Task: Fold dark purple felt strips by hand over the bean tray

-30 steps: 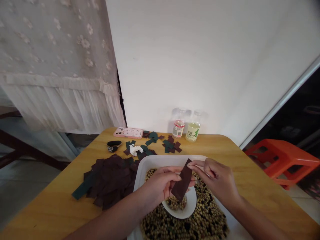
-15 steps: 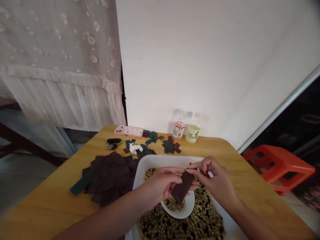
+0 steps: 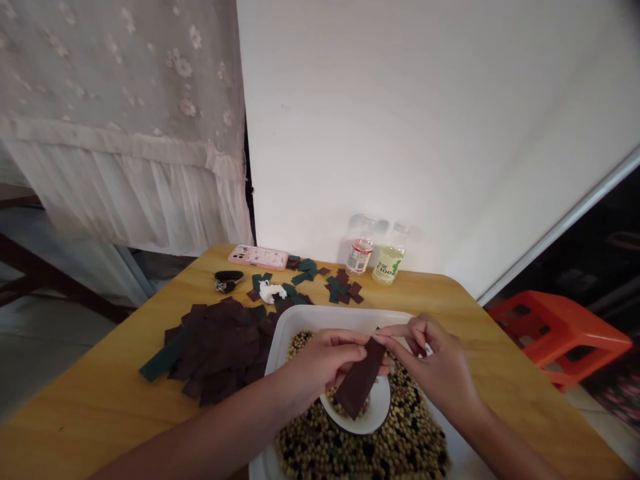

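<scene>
While the yellow wooden tabletop point(image 3: 500, 377) runs from the white rectangular plastic tub point(image 3: 325, 311) to its right edge, leaving your right hand point(image 3: 434, 350) room on that side, a heap of flat dark brown pieces point(image 3: 220, 350) crowds your left forearm point(image 3: 240, 415). Your tilted, dark brown rectangular strip point(image 3: 357, 383) reaches lower over the round white bowl point(image 3: 384, 400) than half a second ago. Your left hand point(image 3: 325, 360) pinches its side; your right, wrist angled inward, pinches its upper end.
</scene>
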A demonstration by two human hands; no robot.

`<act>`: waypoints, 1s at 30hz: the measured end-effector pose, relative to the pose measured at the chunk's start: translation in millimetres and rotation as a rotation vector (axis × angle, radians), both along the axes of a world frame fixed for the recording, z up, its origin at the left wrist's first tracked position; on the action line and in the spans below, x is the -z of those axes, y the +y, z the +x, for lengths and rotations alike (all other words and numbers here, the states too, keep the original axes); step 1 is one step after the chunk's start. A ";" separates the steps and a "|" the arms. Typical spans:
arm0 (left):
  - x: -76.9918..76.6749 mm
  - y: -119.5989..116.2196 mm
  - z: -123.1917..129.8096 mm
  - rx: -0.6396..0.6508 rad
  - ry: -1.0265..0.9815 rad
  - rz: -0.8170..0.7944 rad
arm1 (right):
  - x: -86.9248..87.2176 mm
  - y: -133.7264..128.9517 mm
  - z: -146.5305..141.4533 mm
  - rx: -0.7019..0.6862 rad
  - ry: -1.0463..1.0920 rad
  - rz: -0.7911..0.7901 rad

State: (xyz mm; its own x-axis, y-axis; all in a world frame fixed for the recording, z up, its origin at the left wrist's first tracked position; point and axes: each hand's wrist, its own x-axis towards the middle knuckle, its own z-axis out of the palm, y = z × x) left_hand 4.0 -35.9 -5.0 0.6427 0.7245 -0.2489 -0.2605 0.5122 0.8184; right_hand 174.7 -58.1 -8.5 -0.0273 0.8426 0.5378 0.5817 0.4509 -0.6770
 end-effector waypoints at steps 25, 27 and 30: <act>-6.5 10.3 -3.2 -0.535 -0.104 -0.014 | -1.2 13.3 7.4 -0.042 -0.610 -0.336; -7.3 10.3 -3.3 -0.523 -0.101 -0.010 | 3.5 19.5 15.6 0.134 -0.812 -0.440; -7.0 10.5 -3.8 -0.493 -0.105 -0.001 | 10.1 22.4 22.7 0.157 -0.887 -0.497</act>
State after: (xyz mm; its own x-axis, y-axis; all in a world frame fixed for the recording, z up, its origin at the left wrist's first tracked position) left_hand 0.2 -25.4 2.0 0.2454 0.9482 -0.2019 -0.5527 0.3079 0.7744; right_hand 197.4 -35.7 -18.6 -0.1154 0.9928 -0.0323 0.9915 0.1131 -0.0645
